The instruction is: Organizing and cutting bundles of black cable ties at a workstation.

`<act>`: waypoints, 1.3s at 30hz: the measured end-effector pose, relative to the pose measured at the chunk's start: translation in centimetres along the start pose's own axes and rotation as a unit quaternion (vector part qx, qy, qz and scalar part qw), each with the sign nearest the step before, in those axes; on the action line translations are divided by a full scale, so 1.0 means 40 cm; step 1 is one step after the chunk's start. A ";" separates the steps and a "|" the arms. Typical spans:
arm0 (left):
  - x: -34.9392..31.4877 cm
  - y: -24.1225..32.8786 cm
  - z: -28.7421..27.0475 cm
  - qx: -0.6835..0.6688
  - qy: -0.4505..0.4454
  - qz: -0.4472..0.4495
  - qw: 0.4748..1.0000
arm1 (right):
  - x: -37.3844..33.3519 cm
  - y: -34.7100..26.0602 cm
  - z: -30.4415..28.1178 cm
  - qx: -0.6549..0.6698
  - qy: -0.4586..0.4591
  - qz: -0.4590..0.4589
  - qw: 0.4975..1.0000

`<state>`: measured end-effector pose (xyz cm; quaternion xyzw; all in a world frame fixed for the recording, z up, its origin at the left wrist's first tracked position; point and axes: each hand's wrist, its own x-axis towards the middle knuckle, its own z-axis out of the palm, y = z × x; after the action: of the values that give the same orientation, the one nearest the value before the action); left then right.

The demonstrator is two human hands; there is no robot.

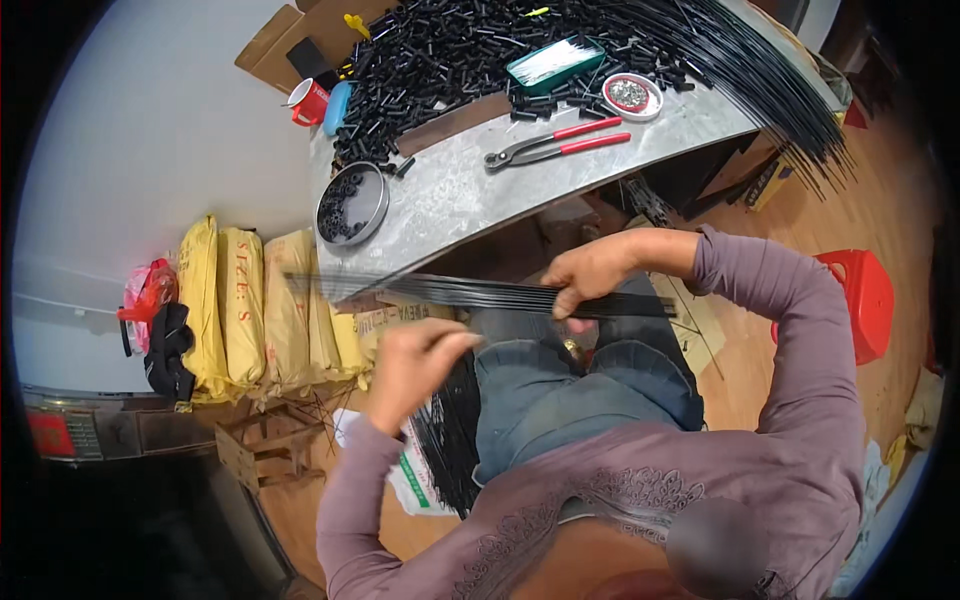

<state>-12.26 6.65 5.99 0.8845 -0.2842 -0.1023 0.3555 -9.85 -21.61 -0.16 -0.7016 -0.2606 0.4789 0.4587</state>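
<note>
My right hand is closed round a bundle of thin black rods, held crosswise above my lap, its long end reaching left. Below that end is my left hand, blurred by motion, with thumb and fingers drawn together; whether something thin is between them I cannot make out. More black rods stand in a white sack beside my left thigh. On the metal table ahead lie pincers with red handles. A round metal dish with small black pieces stands at the table's near left corner.
A heap of short black tubes covers the table's far part, with a green tray and a white bowl of small metal bits. Long black rods overhang its right end. Yellow sacks stand left, a red stool right.
</note>
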 end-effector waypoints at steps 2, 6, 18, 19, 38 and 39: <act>-0.009 0.070 0.062 0.167 0.049 0.177 0.969 | 0.001 0.054 0.027 0.061 -0.093 0.086 0.990; 0.011 0.021 0.210 0.068 -0.109 0.146 0.981 | 0.014 -0.003 0.076 -0.108 -0.166 0.076 0.977; 0.012 -0.077 0.247 -0.397 -0.323 -0.202 0.835 | -0.067 -0.149 0.199 -0.331 0.094 -0.104 0.933; 0.055 -0.101 0.228 -0.364 -0.271 -0.169 0.875 | -0.091 -0.154 0.207 -0.222 0.048 -0.120 0.967; 0.082 -0.086 0.426 -0.636 0.008 -0.054 0.769 | 0.152 0.391 0.329 0.033 0.111 0.109 0.987; 0.062 -0.085 0.411 -0.636 0.017 -0.057 0.770 | 0.149 0.377 0.339 0.037 0.099 0.110 0.988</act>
<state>-15.08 -2.18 -8.24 0.4727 -0.0970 -0.2645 0.8350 -20.91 -18.14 -17.86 -0.7525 -0.1173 0.4639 0.4526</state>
